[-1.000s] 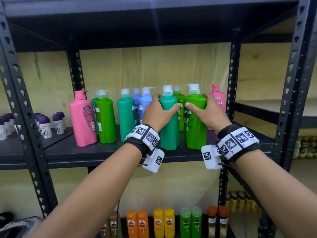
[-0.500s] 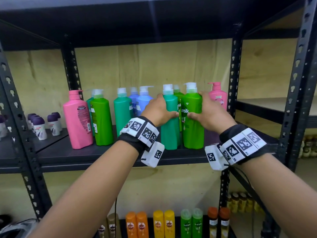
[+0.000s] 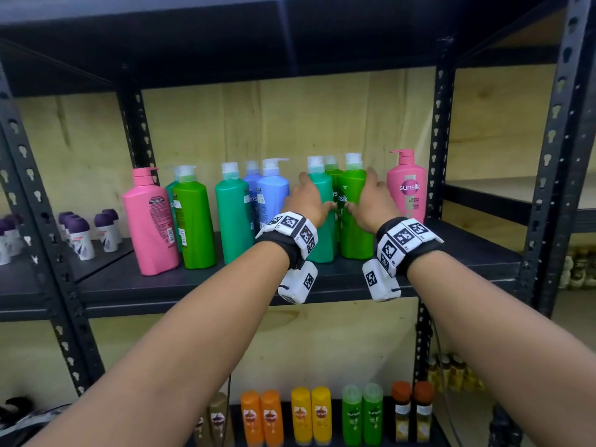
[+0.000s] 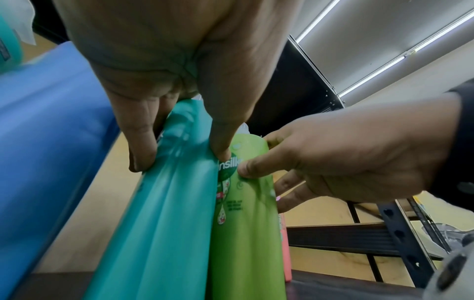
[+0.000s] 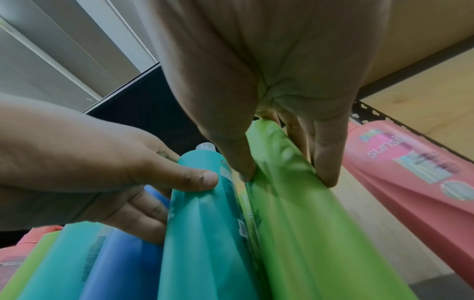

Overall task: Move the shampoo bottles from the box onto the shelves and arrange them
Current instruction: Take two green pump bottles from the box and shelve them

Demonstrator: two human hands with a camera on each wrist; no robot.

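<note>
My left hand grips a teal pump bottle that stands on the black middle shelf. In the left wrist view its thumb and fingers clasp the teal bottle from both sides. Right beside it, touching, stands a green Sunsilk bottle, and my right hand grips it. The right wrist view shows the thumb and fingers round the green bottle. Another green bottle stands just behind the pair. The box is out of view.
On the same shelf stand a pink Sunsilk bottle at the right, two blue bottles, a teal one, a green one and a pink one to the left. Small purple-capped bottles fill the neighbouring shelf. Smaller bottles line the shelf below.
Both hands have slid the teal and green bottles back from the shelf's front edge, and the two bottles now stand closer together.
</note>
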